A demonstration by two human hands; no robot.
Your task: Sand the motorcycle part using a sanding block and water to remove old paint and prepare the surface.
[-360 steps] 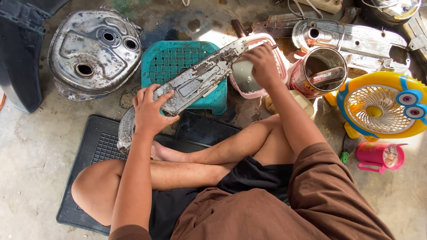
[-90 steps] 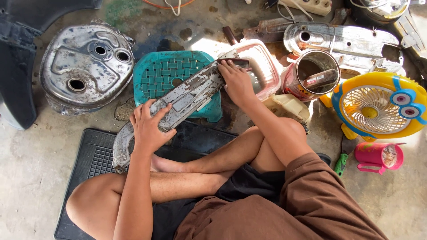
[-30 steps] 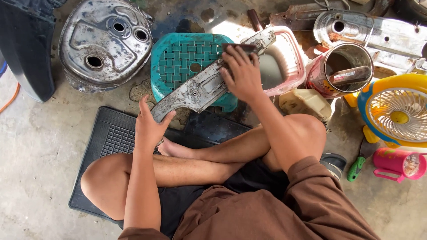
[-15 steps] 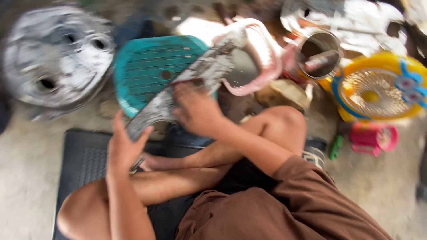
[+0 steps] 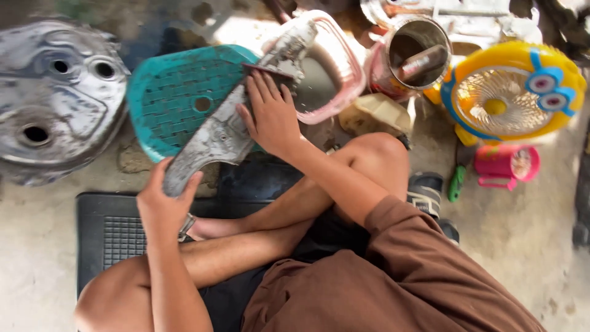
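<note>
A long grey metal cover part [image 5: 222,126], dull and scuffed, lies slanted across a teal plastic stool [image 5: 175,101]. My left hand [image 5: 165,200] grips its lower rounded end, near my crossed legs. My right hand [image 5: 268,115] presses flat on the part's middle, with a small dark sanding sheet [image 5: 268,72] under the fingertips. The part's upper end reaches over a pink plastic basin [image 5: 344,67].
A large grey metal casing [image 5: 52,98] with round holes lies at the left. A tin can [image 5: 413,58] with a tool in it, a yellow toy-like fan [image 5: 513,92], a pink mug [image 5: 507,165] and a green-handled tool [image 5: 455,182] sit at the right. I sit on a black rubber mat [image 5: 107,230].
My right hand has slid along the metal part, down and then back up toward its middle. My left hand keeps hold of the lower end. The view has shifted a little.
</note>
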